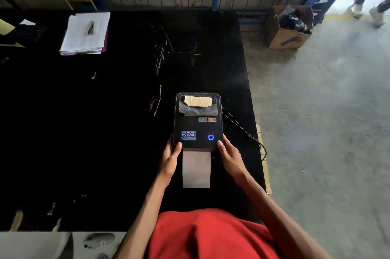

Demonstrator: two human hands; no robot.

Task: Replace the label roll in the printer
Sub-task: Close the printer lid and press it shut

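Observation:
A black label printer [198,123] stands near the right edge of the black table [95,132], lid down, with a blue ring light glowing on top. A strip of white label paper [196,169] hangs out of its front slot toward me. A piece of cardboard and grey plastic show through the lid's window at the back. My left hand [170,158] grips the printer's front left corner, thumb on the lid. On the front right corner my right hand [229,156] holds it the same way.
A black cable [242,130] runs from the printer's right side off the table edge. A clipboard with papers [85,33] lies at the back left. On the floor to the right sits a cardboard box [288,26]. A blue wire fence stands behind; a person's legs at top right.

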